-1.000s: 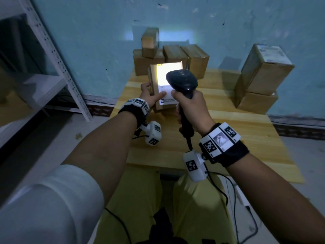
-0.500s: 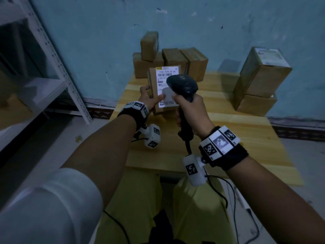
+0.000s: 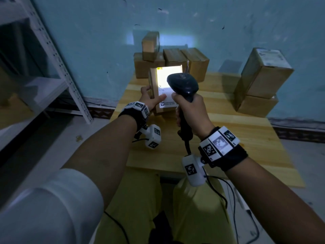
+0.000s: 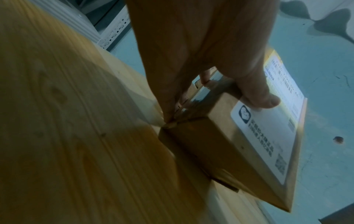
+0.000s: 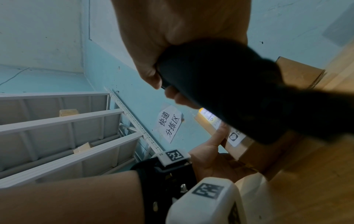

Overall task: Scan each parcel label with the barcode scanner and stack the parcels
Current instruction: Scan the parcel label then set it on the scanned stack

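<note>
Cardboard parcel (image 3: 154,88) — wooden table (image 3: 228,138)

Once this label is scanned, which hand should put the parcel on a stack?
Left, probably. The left hand already grips the parcel, thumb on its label, while the right hand is wrapped round the barcode scanner.

Sleeve: white sleeve (image 3: 47,205), short, on the left arm
Trousers: yellow-green trousers (image 3: 193,213)
Wristbands: black wristbands (image 3: 228,155), white blocks with black square markers
Wrist cameras: white wrist cameras (image 3: 193,170), marker-printed, hanging under the bands
Cables: thin black cables (image 3: 226,196) over the lap
</note>
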### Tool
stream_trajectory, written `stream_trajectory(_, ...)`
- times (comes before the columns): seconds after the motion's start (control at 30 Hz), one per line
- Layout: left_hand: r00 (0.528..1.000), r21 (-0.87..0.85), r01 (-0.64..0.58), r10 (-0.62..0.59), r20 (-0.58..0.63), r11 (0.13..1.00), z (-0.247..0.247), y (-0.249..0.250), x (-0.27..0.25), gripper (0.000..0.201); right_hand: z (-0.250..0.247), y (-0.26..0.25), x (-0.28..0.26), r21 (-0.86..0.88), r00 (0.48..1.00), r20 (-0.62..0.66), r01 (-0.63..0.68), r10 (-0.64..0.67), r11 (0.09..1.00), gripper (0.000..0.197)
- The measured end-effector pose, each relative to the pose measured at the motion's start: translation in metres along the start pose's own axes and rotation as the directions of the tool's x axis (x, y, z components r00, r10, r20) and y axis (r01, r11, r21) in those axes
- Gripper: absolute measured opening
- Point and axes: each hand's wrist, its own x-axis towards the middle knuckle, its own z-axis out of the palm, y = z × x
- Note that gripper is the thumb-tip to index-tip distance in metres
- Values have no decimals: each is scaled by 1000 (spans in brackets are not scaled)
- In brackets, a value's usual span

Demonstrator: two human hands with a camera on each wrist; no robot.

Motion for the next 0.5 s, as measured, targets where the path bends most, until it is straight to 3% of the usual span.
stream_trajectory(0.5,1000,27,10,-10,0,1000,0,-2,3,82,1,-2,-4,11,998,37,-49,49,999,22)
